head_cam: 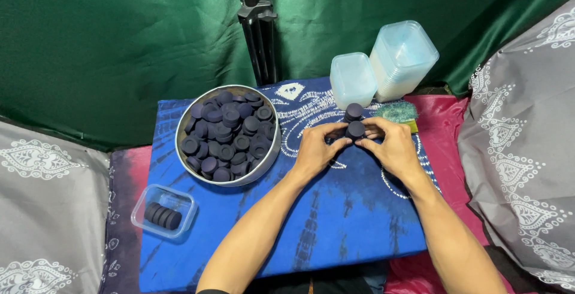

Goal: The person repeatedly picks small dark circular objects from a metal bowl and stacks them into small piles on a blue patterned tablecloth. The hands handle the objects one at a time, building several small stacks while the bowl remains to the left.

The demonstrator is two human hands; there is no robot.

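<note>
Both hands pinching a short row of dark discs, mid-worktop

Right now the left hand [315, 146] and the right hand [392, 144] are meeting over the far middle of the blue tie-dye worktop [335, 222], fingers curling inward toward each other. Between them they are pinching a short row of dark discs [356, 129], one hand pressing on each end. The row's long axis is running left-right, straight from one hand to the other, so neither hand is nearer; both are touching it. Just beyond the fingertips, another dark disc [354, 111] is sitting slightly farther back; cannot tell whether it is resting on a small stack or on the cloth, the fingers are hiding its base.

Left of the hands, a round metal bowl [185, 127] is holding a loose heap of the same dark discs, well apart from the left hand. Nearer and farther left, a small clear tub [142, 207] is lying at the worktop edge with a row of discs on edge inside it. Far right of the hands, a single clear tub [352, 78] is standing beside a tall stack of clear tubs [402, 57], both upside down. A green scrubby pad [396, 111] is lying just beyond the right hand. Behind everything, a green curtain and a black tripod leg [257, 30]. Grey patterned cushions are flanking both sides.
</note>
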